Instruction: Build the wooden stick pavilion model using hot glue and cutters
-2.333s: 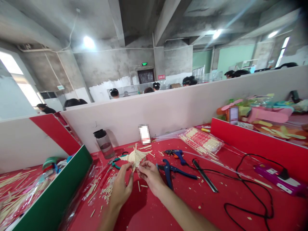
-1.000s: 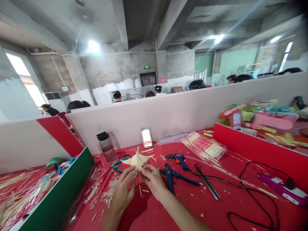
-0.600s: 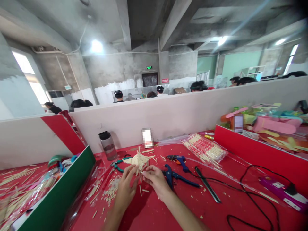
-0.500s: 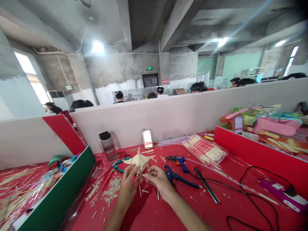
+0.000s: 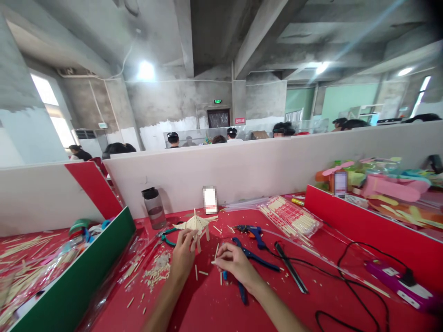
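My left hand (image 5: 185, 249) has its fingers closed on the near side of a small wooden-stick pavilion model (image 5: 198, 224). The model has a pointed, ridged roof and stick legs, and my fingers cover part of it. To its right, my right hand (image 5: 236, 263) pinches a short wooden stick (image 5: 214, 262) between thumb and fingertips, apart from the model. Under and beside the right hand lie blue-handled cutters (image 5: 262, 261), partly hidden by it. A blue glue gun (image 5: 255, 234) rests farther back. Short cut stick pieces (image 5: 203, 273) lie between the hands.
Teal-handled pliers (image 5: 169, 240) and a pile of stick scraps (image 5: 157, 272) are at left, near a dark-lidded bottle (image 5: 153, 210). A utility knife (image 5: 291, 268), bagged sticks (image 5: 290, 216), a black cable (image 5: 323, 266) and a purple power strip (image 5: 398, 283) lie right. Green (image 5: 79, 272) and red dividers (image 5: 374, 230) flank the table.
My right hand has drawn back from the model toward the right and nearer to me, with a short stick in its fingers. My left hand stays at the model. The view has shifted slightly.
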Available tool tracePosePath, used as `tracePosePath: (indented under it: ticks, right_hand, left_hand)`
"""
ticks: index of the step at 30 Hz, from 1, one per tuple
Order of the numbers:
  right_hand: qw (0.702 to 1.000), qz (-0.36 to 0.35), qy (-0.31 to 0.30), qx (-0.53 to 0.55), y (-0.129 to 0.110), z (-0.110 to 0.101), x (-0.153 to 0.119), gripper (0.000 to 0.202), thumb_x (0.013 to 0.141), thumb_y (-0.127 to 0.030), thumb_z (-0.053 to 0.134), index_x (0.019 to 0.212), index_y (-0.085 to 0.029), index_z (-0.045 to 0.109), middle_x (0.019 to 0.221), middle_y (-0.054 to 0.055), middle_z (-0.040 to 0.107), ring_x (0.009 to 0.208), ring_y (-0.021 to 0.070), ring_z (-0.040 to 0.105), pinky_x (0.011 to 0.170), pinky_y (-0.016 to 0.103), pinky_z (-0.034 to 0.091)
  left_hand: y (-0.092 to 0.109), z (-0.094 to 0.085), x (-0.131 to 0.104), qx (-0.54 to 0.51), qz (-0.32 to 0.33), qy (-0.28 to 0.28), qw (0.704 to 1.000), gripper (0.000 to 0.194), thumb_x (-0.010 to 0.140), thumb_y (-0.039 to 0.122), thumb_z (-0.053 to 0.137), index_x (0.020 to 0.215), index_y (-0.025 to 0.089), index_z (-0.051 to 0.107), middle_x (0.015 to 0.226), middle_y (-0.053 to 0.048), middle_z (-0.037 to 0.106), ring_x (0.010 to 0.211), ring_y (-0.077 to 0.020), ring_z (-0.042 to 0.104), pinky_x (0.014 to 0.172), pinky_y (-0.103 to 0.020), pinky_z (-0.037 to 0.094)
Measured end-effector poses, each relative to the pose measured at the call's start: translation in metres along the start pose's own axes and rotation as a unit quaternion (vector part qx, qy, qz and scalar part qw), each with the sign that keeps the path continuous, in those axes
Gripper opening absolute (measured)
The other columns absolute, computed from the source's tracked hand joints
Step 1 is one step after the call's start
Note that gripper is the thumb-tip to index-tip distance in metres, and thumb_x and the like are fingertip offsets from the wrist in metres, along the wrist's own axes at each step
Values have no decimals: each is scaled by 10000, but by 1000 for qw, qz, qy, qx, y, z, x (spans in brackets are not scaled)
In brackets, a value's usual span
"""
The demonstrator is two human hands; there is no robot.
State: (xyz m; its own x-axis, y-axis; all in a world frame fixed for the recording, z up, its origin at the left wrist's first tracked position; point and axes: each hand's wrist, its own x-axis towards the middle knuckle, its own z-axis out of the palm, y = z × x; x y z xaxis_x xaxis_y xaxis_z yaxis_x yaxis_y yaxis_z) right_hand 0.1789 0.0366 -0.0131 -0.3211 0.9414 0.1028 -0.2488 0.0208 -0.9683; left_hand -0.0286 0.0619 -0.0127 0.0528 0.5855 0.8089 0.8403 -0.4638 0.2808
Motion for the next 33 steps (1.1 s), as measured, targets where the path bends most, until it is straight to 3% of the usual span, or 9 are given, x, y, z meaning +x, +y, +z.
tracePosePath:
  ticks: [4, 6, 8, 10, 12, 14, 16, 22, 33]
  right_hand:
    - [1000, -8, 1, -26, -5, -5, 1, 373, 644, -398, 847, 771, -186, 568, 626, -25, 656, 573, 142, 610, 627, 259, 479]
    - [998, -26, 0, -56, -8, -8, 1, 348, 665, -381, 831, 770, -191, 559, 634, -30, 646, 591, 146, 617, 622, 251, 468]
    - [995, -48, -9, -92, -13, -10, 0, 301, 699, -346, 805, 779, -195, 557, 663, -25, 652, 636, 159, 637, 625, 245, 460]
    - [989, -70, -19, -131, -17, -11, -3, 245, 736, -312, 774, 797, -196, 567, 706, -9, 674, 695, 175, 659, 647, 249, 463]
    - [980, -90, -30, -173, -22, -10, -5, 195, 771, -295, 746, 809, -195, 584, 747, 8, 696, 740, 186, 671, 686, 259, 474]
    - [972, -106, -42, -207, -25, -10, -8, 152, 803, -287, 719, 819, -194, 600, 778, 18, 710, 767, 188, 676, 722, 267, 482]
    - [966, -112, -54, -227, -26, -9, -10, 122, 818, -272, 704, 827, -194, 609, 793, 19, 714, 785, 188, 681, 744, 268, 487]
    - [961, -111, -77, -240, -25, -7, -10, 95, 802, -205, 699, 835, -188, 611, 797, 14, 708, 790, 182, 680, 754, 261, 487]
    - [965, -76, -97, -233, -18, -13, -7, 110, 780, -183, 699, 852, -189, 616, 790, 9, 703, 765, 179, 687, 684, 241, 476]
  left_hand:
    - [1, -9, 0, 11, 0, 2, 1000, 286, 961, 178, 469, 1216, 231, 587, 1195, -101, 567, 883, -179, 672, 777, -318, 586]
    - [4, -26, -4, 26, 21, -9, 999, 389, 953, 202, 485, 1341, 212, 495, 1274, -150, 534, 945, -216, 662, 838, -372, 568]
    - [11, -45, -10, 17, 50, -11, 999, 402, 949, 217, 489, 1350, 187, 465, 1187, -152, 590, 960, -244, 655, 824, -372, 550]
    - [23, -60, -13, -28, 70, -89, 993, 291, 971, 217, 450, 1253, 206, 519, 1008, -92, 666, 913, -229, 668, 792, -324, 531]
    - [37, -66, -14, -69, 45, -199, 976, 220, 996, 249, 414, 1149, 219, 568, 975, -63, 701, 857, -202, 678, 775, -286, 511]
    - [49, -63, -14, -101, 4, -285, 953, 235, 1014, 306, 389, 1048, 224, 606, 923, -39, 711, 817, -193, 671, 754, -274, 488]
    - [57, -56, -15, -129, -25, -328, 935, 311, 1026, 349, 350, 950, 205, 616, 838, -26, 695, 756, -185, 646, 719, -267, 464]
    - [52, -40, -23, -176, -61, -343, 921, 335, 995, 368, 399, 830, 162, 607, 716, 0, 626, 656, -154, 554, 623, -242, 388]
    - [47, -47, -23, -28, 124, -383, 915, 222, 1018, 258, 401, 938, 210, 603, 851, -27, 723, 709, -173, 666, 622, -248, 377]
